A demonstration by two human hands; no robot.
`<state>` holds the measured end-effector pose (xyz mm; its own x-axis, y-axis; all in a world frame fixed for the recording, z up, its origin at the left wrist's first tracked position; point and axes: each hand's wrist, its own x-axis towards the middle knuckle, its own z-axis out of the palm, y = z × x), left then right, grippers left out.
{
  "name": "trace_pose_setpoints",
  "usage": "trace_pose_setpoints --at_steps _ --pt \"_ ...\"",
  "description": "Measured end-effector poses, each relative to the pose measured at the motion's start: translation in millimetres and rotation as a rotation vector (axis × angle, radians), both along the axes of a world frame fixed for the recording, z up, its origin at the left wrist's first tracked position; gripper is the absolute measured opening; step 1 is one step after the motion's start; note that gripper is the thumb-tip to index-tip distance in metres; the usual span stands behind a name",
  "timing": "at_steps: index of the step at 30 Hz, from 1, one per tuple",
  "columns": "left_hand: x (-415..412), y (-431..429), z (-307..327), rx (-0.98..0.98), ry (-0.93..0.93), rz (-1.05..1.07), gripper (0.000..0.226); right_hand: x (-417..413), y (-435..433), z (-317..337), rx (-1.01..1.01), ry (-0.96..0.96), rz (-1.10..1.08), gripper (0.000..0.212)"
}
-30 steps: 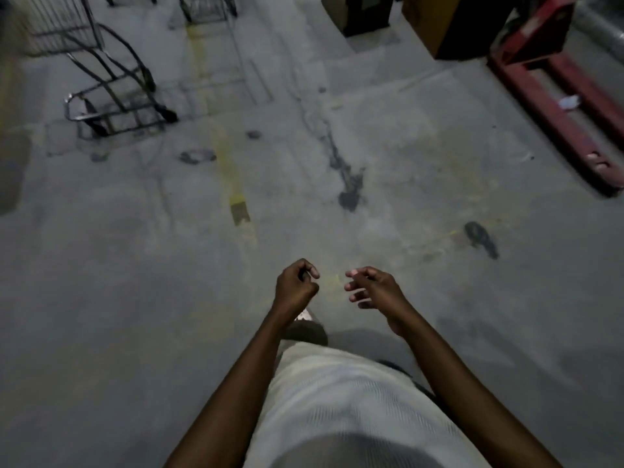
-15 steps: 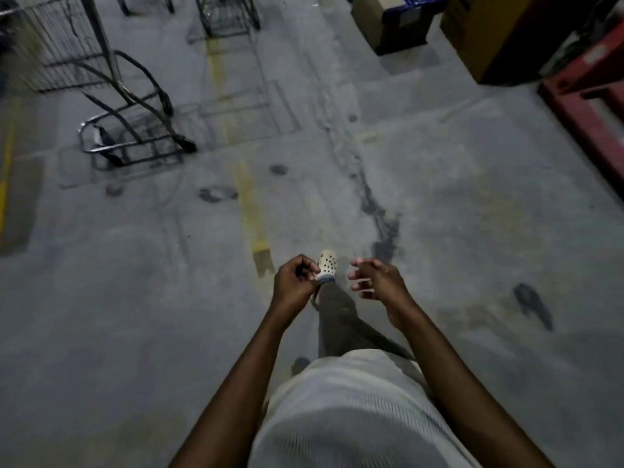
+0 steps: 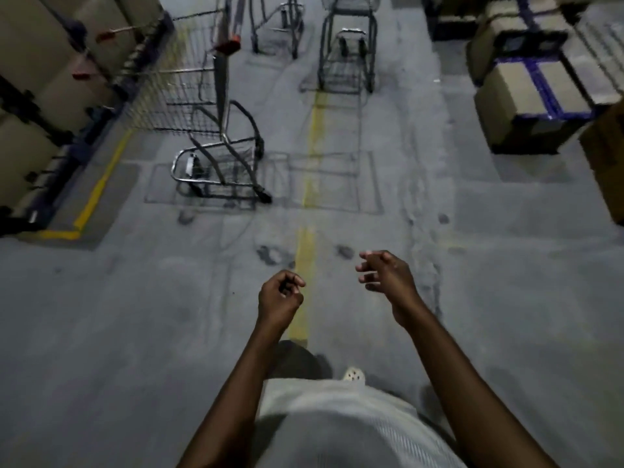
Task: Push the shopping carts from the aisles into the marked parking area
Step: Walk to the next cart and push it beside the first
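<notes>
A wire shopping cart [image 3: 206,130] with a red-tipped handle stands ahead on the left, on the concrete floor. A second dark cart [image 3: 347,55] is farther off near the centre, and a third cart [image 3: 275,25] shows partly at the top edge. My left hand [image 3: 280,298] is held out in front of me, fingers curled shut with nothing in it. My right hand [image 3: 385,271] hovers beside it, fingers apart and empty. Both hands are well short of the nearest cart. A worn yellow line [image 3: 305,265] runs along the floor between my hands and on toward the carts.
Shelving with large boxes [image 3: 40,89] lines the left, edged by a yellow floor marking [image 3: 101,184]. Stacked cartons strapped with blue tape [image 3: 530,89] sit at the right. My pale shoe [image 3: 354,373] shows below my shirt.
The view has swung up and left, bringing the carts and shelving nearer and more central; the red pallet jack has left the frame. My hands have drifted apart and my right fingers have spread.
</notes>
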<state>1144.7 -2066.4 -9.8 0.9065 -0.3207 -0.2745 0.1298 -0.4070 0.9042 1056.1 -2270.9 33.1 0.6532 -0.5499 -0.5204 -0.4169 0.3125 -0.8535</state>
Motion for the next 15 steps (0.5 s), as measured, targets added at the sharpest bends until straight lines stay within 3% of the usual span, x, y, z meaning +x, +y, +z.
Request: trace_pose_setpoints --at_steps 8,15 --pt "209 -93 -33 -0.054 0.044 0.022 0.037 226 -56 -22 -0.042 -0.059 0.113 0.014" --pt "414 -182 -12 -0.071 0.071 0.003 0.035 418 -130 -5 -0.085 -0.062 0.088 0.015"
